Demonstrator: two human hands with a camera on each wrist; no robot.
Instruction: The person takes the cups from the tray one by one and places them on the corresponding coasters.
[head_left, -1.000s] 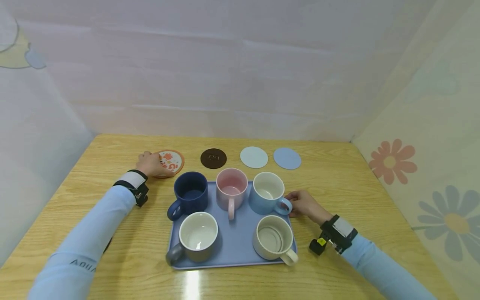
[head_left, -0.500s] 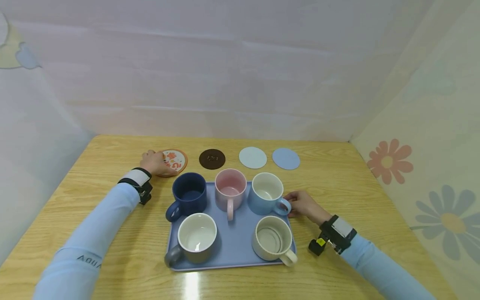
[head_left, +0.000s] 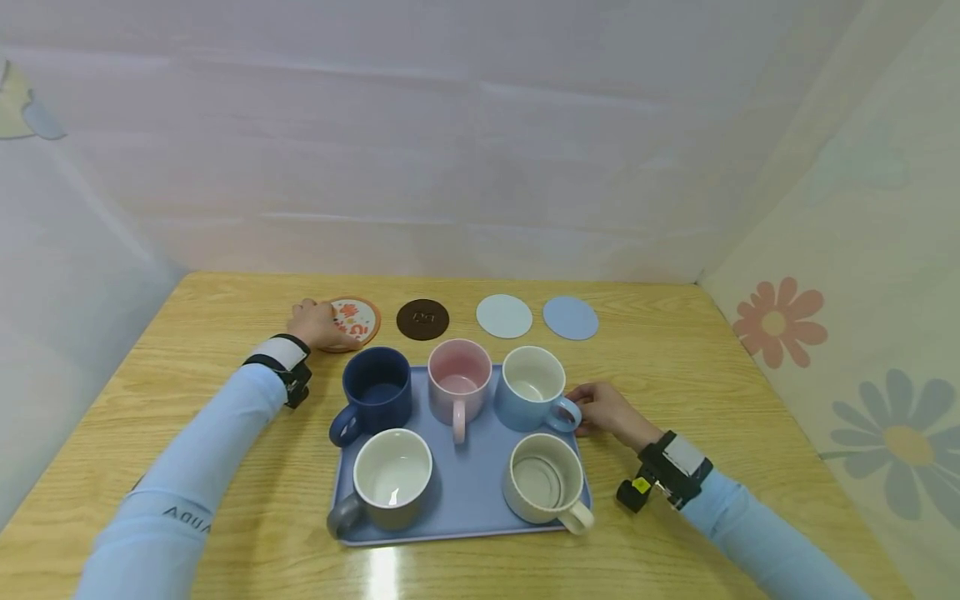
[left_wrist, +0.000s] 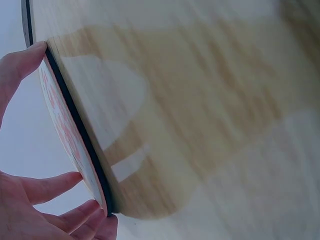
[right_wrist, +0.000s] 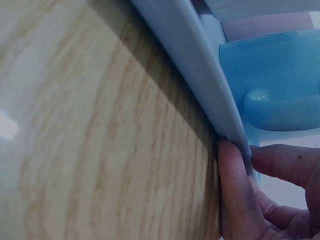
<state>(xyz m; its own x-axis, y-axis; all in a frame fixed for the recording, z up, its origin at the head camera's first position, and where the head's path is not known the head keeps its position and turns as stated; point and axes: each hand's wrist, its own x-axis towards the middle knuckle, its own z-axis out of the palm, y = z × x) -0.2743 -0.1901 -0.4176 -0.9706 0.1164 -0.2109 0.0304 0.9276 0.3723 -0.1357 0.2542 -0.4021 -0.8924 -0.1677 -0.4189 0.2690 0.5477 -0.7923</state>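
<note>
Left hand (head_left: pixel 318 325): we span and grip the patterned coaster (head_left: pixel 357 318) by its edges, left of the brown coaster (head_left: pixel 422 319), probably because it's thin.
Right hand (head_left: pixel 604 410): we pinch the tray (head_left: pixel 472 500) beside the blue mug (head_left: pixel 522 407), perhaps steadying it.

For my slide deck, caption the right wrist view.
Right hand pinching the blue tray by its rim, beside a light blue mug.

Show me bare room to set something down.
Bare: the table right of the pale blue coaster, and the tray between the gray mug and cream mug. Crowded: the tray's back row, navy mug, pink mug and light-blue mug packed close.
</note>
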